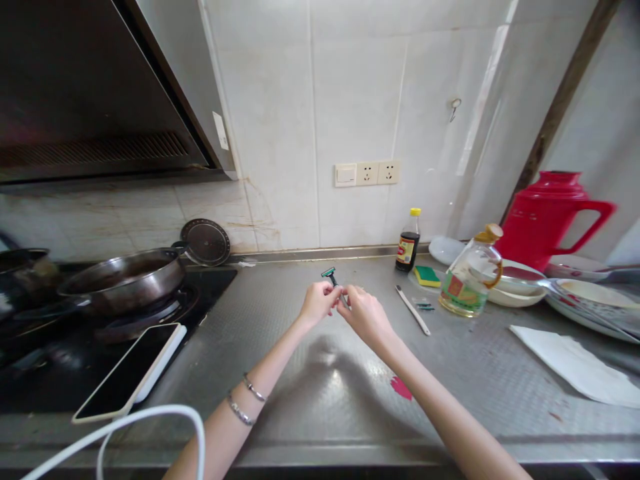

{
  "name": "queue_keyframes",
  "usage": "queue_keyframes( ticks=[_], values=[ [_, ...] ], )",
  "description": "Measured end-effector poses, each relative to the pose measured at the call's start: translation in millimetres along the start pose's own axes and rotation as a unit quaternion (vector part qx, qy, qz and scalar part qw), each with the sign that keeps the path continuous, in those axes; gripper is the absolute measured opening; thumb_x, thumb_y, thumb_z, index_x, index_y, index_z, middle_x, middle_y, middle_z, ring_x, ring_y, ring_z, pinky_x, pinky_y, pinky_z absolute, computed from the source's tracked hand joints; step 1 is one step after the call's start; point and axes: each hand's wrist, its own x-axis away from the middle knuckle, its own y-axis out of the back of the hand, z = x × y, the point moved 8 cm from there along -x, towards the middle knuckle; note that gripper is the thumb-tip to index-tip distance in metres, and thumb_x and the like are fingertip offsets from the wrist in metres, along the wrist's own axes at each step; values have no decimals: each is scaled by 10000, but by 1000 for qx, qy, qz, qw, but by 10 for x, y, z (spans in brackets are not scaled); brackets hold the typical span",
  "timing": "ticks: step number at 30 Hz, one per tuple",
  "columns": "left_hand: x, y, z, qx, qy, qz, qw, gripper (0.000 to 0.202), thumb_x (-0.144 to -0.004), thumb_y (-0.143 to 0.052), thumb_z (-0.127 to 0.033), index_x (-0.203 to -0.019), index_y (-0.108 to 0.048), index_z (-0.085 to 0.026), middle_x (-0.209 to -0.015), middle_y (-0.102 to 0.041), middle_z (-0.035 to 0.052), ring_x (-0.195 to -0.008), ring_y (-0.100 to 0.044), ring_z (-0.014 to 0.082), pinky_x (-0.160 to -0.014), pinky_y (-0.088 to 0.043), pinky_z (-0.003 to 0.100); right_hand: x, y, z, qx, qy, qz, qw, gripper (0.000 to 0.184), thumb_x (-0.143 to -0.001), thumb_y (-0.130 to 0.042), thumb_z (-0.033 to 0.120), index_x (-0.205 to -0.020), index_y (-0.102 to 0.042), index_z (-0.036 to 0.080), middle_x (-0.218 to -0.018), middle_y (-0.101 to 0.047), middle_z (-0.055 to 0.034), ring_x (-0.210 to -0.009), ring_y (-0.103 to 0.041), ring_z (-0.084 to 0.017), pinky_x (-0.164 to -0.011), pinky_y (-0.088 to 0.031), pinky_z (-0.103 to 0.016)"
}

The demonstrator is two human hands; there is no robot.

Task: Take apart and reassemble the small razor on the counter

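Observation:
Above the metal counter (280, 347), both of my hands are closed on a razor (329, 273) with a green-edged head and a dark handle. The head points up and away from me. My left hand (318, 302) pinches the razor just below its head. Fingers of my right hand (367, 316) close on the lower handle, hiding part of it. To the right of my hands lies a white toothbrush (413, 311). Beside that are small green-and-dark pieces (425, 307), perhaps razor heads in clear plastic. A yellow-and-green sponge (427, 276) sits behind them.
On the right stand a dark sauce bottle (409, 243), an oil jug (467, 280), a red thermos (540, 217), several dishes (595, 297) and a white paper (575, 367). To the left, a phone with a power bank (130, 370) and white cable (150, 410) lies near a stove pan (125, 277).

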Motion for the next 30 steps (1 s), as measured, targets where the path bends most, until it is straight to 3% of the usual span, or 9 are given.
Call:
queue_keyframes(
  ticks=[5,8,11,17,24,30],
  values=[
    [-36,67,133,-118,24,-16,993,262,-777,-458,-308,-581,-498,-139,-493,-527,-14,-366,-488,75,-334,-366,163,38,-10,68,18,22,47,999,263,-872,-426,370,-881,-608,180,-829,-675,-73,-745,-635,-189,-580,-367,-235],
    [-104,156,326,-253,56,2,966,233,-763,-450,-280,-629,-558,-122,-547,-574,19,-403,-517,97,-348,-366,174,37,42,-51,9,8,51,999,330,-873,-398,401,-926,-645,189,-807,-686,-82,-755,-636,-191,-601,-374,-235],
    [-167,210,615,-346,105,77,929,274,-774,-418,-283,-695,-608,-101,-645,-627,63,-414,-534,113,-354,-383,195,19,93,-342,11,-32,51,998,342,-865,-394,370,-924,-672,178,-791,-691,-96,-746,-639,-188,-615,-375,-231],
    [-251,347,972,-379,152,113,906,254,-739,-474,-266,-771,-644,-80,-558,-624,52,-364,-508,100,-375,-389,183,18,64,-1123,48,-119,61,990,292,-809,-439,315,-866,-686,171,-810,-691,-120,-764,-644,-206,-607,-376,-236],
    [-265,376,1011,-409,126,79,900,207,-713,-502,-242,-691,-660,-108,-584,-657,91,-542,-607,144,-449,-371,182,108,-158,-1921,97,-190,104,971,242,-781,-455,272,-810,-661,147,-835,-686,-157,-834,-647,-246,-647,-403,-267],
    [-238,367,976,-420,107,49,900,182,-688,-544,-255,-656,-657,-116,-661,-674,121,-661,-641,187,-511,-373,202,207,-356,-2216,105,-206,154,961,243,-782,-479,290,-810,-661,131,-850,-683,-172,-824,-652,-259,-620,-410,-273]
  ],
)
